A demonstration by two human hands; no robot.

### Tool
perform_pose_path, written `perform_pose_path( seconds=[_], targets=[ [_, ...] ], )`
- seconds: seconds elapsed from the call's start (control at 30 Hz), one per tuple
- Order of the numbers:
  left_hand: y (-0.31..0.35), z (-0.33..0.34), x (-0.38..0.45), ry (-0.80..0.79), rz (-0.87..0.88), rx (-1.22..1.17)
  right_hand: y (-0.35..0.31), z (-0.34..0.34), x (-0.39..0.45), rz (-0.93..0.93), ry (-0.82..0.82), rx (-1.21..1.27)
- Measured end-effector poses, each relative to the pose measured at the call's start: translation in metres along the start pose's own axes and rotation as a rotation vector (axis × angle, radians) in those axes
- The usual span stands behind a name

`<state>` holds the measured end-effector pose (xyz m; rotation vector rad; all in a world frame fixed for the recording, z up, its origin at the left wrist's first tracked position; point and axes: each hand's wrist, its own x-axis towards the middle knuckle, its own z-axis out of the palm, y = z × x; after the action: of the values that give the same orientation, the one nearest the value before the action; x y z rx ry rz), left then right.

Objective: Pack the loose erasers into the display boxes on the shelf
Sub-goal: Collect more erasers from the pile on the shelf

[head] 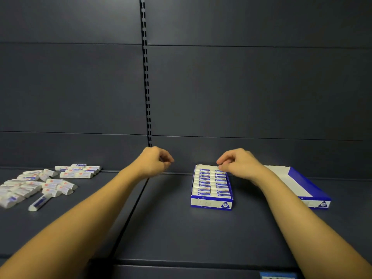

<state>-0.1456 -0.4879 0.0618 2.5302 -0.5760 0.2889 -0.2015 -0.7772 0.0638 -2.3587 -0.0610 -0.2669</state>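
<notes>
A blue and white display box [211, 202] stands on the dark shelf, filled with two rows of erasers [211, 181]. My right hand [239, 162] hovers over its far end, fingers curled down onto the rearmost erasers; I cannot tell if it grips one. My left hand [155, 161] floats left of the box with fingers curled in and nothing visible in it. A second, empty display box [306, 188] lies to the right, partly hidden by my right forearm. Several loose erasers [40, 184] are scattered at the far left of the shelf.
The shelf [171, 228] has a seam running diagonally under my left forearm. A dark back panel with a slotted upright [146, 77] rises behind. A price label [278, 275] shows at the shelf's front edge.
</notes>
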Motion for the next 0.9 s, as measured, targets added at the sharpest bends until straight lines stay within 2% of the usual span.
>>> perform_pose_path(
  seconds=[0.23,0.43,0.67,0.9],
  targets=[
    [-0.038,-0.039,-0.028,-0.001,-0.179,0.305,-0.048,0.051,0.022,-0.122,-0.197,-0.365],
    [-0.057,-0.072,-0.074,-0.011,-0.303,0.491,-0.102,0.089,0.017,-0.204,-0.217,-0.534],
    [-0.093,-0.108,-0.120,0.074,-0.351,0.564,-0.161,0.132,0.004,-0.268,-0.230,-0.581],
    [-0.144,-0.154,-0.159,0.053,-0.336,0.570,-0.219,0.176,-0.015,-0.262,-0.251,-0.602]
  ],
)
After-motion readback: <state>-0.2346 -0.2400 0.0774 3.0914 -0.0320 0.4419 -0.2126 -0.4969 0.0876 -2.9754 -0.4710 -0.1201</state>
